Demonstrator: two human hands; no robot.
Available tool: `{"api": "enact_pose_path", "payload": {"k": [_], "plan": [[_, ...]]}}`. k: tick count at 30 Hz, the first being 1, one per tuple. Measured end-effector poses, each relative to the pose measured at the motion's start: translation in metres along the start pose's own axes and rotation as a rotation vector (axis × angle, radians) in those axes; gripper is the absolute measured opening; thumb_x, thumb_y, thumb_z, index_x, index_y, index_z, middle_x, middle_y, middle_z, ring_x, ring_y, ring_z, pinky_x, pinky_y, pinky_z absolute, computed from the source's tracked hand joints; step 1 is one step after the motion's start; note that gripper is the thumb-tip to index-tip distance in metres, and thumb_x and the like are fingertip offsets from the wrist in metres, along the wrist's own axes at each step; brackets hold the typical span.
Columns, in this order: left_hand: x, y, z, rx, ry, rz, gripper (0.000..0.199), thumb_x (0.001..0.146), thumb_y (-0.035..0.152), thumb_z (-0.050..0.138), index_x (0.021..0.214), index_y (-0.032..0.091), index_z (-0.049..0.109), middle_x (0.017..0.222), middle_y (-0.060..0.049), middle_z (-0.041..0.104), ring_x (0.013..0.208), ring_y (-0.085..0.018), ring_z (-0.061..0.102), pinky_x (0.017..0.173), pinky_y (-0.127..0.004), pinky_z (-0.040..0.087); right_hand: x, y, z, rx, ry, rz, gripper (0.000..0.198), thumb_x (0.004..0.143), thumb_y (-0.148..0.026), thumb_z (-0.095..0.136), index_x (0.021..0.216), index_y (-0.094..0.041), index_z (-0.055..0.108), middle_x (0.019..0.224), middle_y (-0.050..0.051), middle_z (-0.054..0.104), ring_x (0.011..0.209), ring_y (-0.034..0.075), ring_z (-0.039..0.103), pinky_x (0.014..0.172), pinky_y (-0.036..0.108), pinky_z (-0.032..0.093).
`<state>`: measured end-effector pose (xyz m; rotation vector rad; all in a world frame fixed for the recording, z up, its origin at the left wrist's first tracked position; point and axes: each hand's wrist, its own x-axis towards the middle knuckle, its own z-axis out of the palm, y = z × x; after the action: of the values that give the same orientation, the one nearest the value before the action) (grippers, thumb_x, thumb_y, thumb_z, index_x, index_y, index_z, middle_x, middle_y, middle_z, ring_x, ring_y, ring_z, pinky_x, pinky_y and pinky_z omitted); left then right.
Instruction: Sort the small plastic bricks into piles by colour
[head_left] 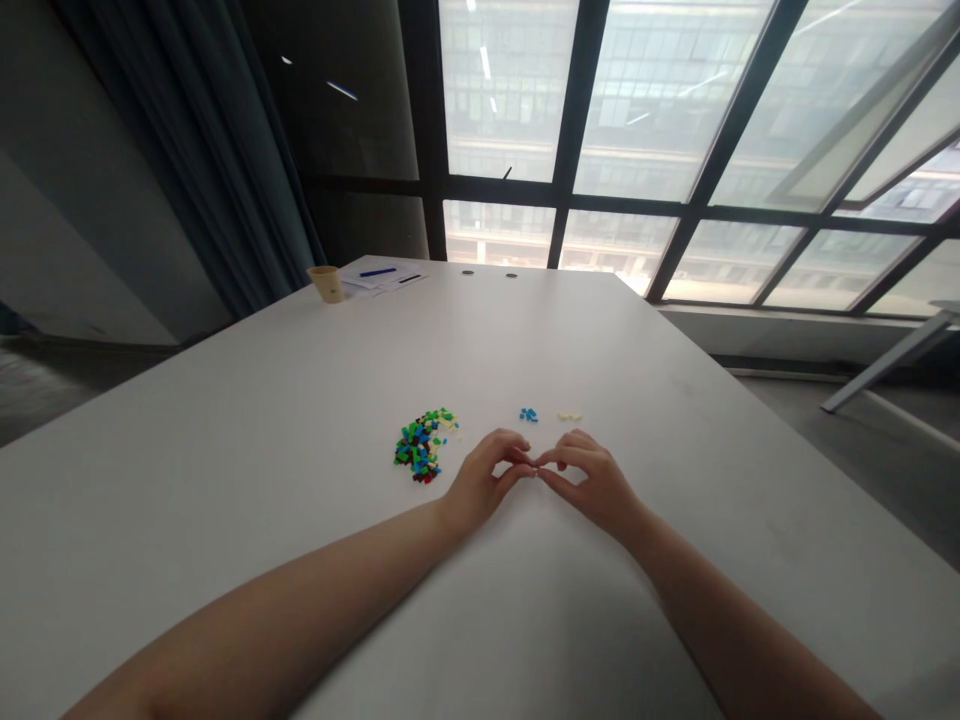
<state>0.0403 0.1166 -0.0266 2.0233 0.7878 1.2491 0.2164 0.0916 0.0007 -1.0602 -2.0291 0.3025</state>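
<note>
My left hand (487,475) and my right hand (589,475) meet fingertip to fingertip just above the white table (315,420). Thumb and forefinger are pinched together on each; whatever lies between them is too small to make out. Left of my left hand spreads a loose pile of tiny coloured pieces (420,445), green, blue, yellow, dark brown and red, that look like small building bricks. Beyond my hands lie a little cluster of blue pieces (529,415) and, to its right, a few pale yellow pieces (569,416).
A tan paper cup (327,284) stands at the far left of the table, beside papers (386,277) with a blue pen (377,272) on them. Two dark round discs (511,275) sit near the far edge. Large windows and a dark curtain (202,150) are behind.
</note>
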Motion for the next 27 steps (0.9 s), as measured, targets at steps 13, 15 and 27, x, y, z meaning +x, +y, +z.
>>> {"api": "enact_pose_path", "payload": {"k": [13, 15, 27], "plan": [[0.017, 0.022, -0.033, 1.349, -0.381, -0.474, 0.030, 0.082, 0.007, 0.031, 0.097, 0.011, 0.056, 0.098, -0.016, 0.055, 0.092, -0.030, 0.050, 0.069, -0.041, 0.040, -0.006, 0.061, -0.037, -0.363, -0.154, 0.672, 0.014, 0.068, -0.030, 0.059, 0.073, -0.022, 0.070, 0.068, 0.002, 0.056, 0.063, 0.014, 0.049, 0.060, 0.025, 0.035], [0.018, 0.018, -0.040, 1.363, -0.401, -0.554, 0.032, 0.082, 0.007, 0.029, 0.100, 0.010, 0.056, 0.099, -0.017, 0.055, 0.090, -0.029, 0.051, 0.068, -0.040, 0.040, -0.007, 0.062, -0.033, -0.353, -0.166, 0.708, 0.014, 0.066, -0.029, 0.060, 0.073, -0.022, 0.070, 0.072, 0.003, 0.059, 0.067, 0.015, 0.051, 0.062, 0.025, 0.036], [0.018, 0.001, -0.042, 1.335, -0.437, -0.541, 0.034, 0.082, 0.006, 0.027, 0.100, 0.007, 0.056, 0.095, -0.020, 0.057, 0.088, -0.025, 0.054, 0.070, -0.037, 0.042, -0.010, 0.062, -0.030, -0.328, -0.152, 0.724, 0.019, 0.070, -0.030, 0.055, 0.078, -0.022, 0.070, 0.063, 0.003, 0.060, 0.057, 0.012, 0.050, 0.054, 0.023, 0.033]]}}
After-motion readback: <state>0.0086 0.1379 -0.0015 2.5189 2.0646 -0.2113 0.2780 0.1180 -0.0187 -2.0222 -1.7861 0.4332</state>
